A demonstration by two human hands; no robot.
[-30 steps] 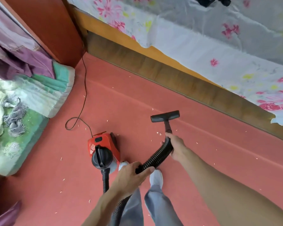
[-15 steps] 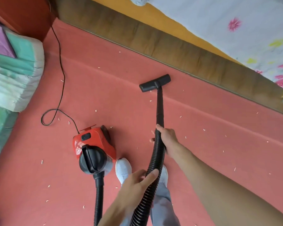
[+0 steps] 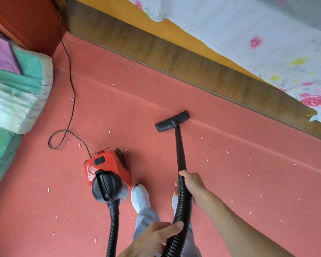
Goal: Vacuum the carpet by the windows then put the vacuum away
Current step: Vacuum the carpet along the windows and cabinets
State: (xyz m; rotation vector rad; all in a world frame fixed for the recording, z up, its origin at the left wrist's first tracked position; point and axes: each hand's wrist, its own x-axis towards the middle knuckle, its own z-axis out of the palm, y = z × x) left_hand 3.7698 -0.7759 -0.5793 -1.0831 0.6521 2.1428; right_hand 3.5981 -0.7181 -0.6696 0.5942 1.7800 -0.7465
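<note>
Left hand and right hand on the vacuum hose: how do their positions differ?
The right hand grips the top of the ribbed hose, just below the rigid wand; the left hand holds the hose lower. The right hand is level with the white shoes; the left is nearer the camera. Both curl round the same black hose.

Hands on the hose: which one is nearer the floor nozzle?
The right hand, gripping where the ribbed hose meets the rigid wand. The left hand holds the hose farther back, at the frame's bottom edge.

The hose (image 3: 183, 201) leaves the bottom edge, its loop unseen.
</note>
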